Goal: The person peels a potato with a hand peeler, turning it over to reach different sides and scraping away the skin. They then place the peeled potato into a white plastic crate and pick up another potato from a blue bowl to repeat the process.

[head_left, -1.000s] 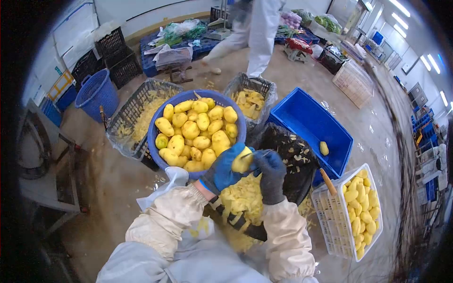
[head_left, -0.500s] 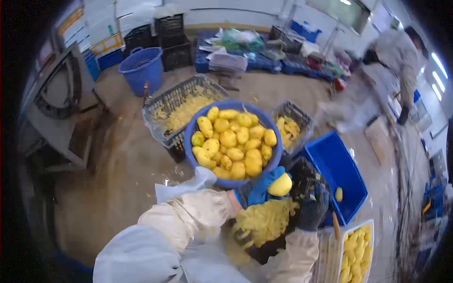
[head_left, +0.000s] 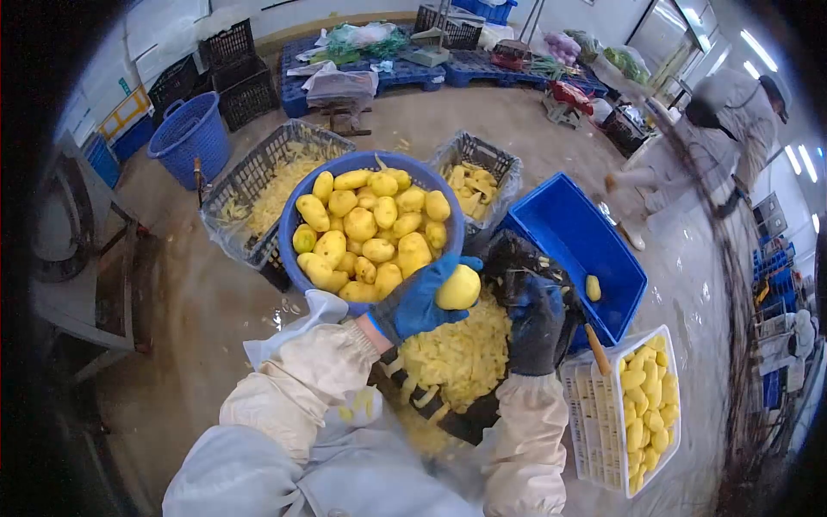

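My left hand [head_left: 422, 302], in a blue glove, is closed around a pale yellow peeled potato [head_left: 457, 288]. It hovers at the near rim of a round blue basin [head_left: 286, 226] heaped with yellow potatoes [head_left: 362, 226]. My right hand [head_left: 536, 326], in a dark wet glove, is apart from that potato, to its right. Its fingers are curled in, and what they hold, if anything, is hidden. Between and below both hands lies a pile of potato peelings [head_left: 461, 353] on a dark container whose shape is mostly covered.
Right of my hands stand a blue bin [head_left: 560, 202] with one potato [head_left: 593, 288] and a white crate [head_left: 594, 439] of peeled potatoes, a wooden handle [head_left: 598, 349] at its edge. Black crates [head_left: 250, 194] of peelings lie behind the basin. A person [head_left: 732, 129] bends at far right.
The view has turned, so the basin, bins and hands sit further left and the white crate shows more fully. The potato stays in my left hand. My right hand remains beside it.
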Motion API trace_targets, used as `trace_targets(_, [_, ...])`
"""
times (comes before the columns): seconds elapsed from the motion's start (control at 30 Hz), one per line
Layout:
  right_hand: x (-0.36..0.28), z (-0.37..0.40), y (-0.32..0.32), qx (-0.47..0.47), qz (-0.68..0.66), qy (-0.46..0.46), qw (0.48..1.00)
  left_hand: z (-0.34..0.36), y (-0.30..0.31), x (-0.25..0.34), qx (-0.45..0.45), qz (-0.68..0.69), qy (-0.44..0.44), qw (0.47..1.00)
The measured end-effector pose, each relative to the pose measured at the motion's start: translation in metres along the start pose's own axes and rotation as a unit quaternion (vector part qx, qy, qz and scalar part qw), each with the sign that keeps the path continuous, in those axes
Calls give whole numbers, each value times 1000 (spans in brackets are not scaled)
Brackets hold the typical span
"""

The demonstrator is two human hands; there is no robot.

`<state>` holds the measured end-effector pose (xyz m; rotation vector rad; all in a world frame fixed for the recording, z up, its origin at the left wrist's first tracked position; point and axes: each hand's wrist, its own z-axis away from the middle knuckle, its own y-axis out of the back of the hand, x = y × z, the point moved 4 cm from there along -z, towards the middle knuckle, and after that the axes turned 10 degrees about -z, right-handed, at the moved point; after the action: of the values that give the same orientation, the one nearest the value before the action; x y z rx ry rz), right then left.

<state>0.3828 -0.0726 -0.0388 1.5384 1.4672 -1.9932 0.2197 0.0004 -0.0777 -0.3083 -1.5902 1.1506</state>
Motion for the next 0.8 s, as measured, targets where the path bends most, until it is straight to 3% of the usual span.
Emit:
trace_targets(0.07, [13, 15, -14, -6, 16, -41, 999, -1, 12, 2, 80, -158, -53, 983])
trace_targets(0.13, [27, 32, -34, -72, 112, -69, 989, 6, 6, 7, 139, -352, -98, 920])
trace_targets(0.2, [33, 32, -29, -94, 164, -14, 982, 7, 2, 7, 138, -413, -202, 878])
trace_targets(0.23, [21, 24, -22, -51, 141, 29, 988, 7, 2, 8, 136, -431, -234, 861])
trace_targets(0.27, [8, 14, -14, -11, 120, 71, 990, 1, 10, 4, 48, -242, -130, 960])
trace_targets(0.3, [3, -2, 12, 49, 147, 94, 983, -1, 8, -2, -4, -140, -78, 987])
trace_targets(0.33, [-1, -3, 15, 52, 145, 96, 983, -1, 2, -4, -42, -38, -16, 998])
trace_targets(0.4, [-2, -5, 14, 4, 13, -2, 1000, -1, -5, 4, 78, -153, -77, 982])
trace_targets(0.43, [6, 4, 2, -23, 14, -30, 999, -3, -5, 6, 117, -190, -95, 970])
trace_targets(0.47, [11, 17, -13, -51, 5, -66, 997, -2, -4, 15, 110, -421, -231, 870])
trace_targets(0.53, [25, 20, -23, -85, 75, -123, 986, 1, -3, 12, 96, -620, -342, 699])
trace_targets(0.57, [29, 14, -14, -83, 71, -124, 986, -6, 10, 3, 58, -360, -193, 911])
trace_targets(0.6, [27, 2, 9, -39, 96, -45, 994, -9, 14, -13, 14, -49, -17, 999])
trace_targets(0.63, [14, -5, 13, 4, 122, 35, 992, -4, 6, -8, 34, -35, -34, 998])
trace_targets(0.67, [10, -7, 18, 41, -31, -7, 999, -6, 6, -7, 33, -36, -32, 998])
trace_targets(0.77, [-2, -1, 8, 4, -16, -31, 999, -10, -3, -5, 43, 73, -30, 996])
trace_targets(0.8, [-1, 2, 2, -11, 6, -31, 999, -7, -10, 4, 94, -201, -135, 966])
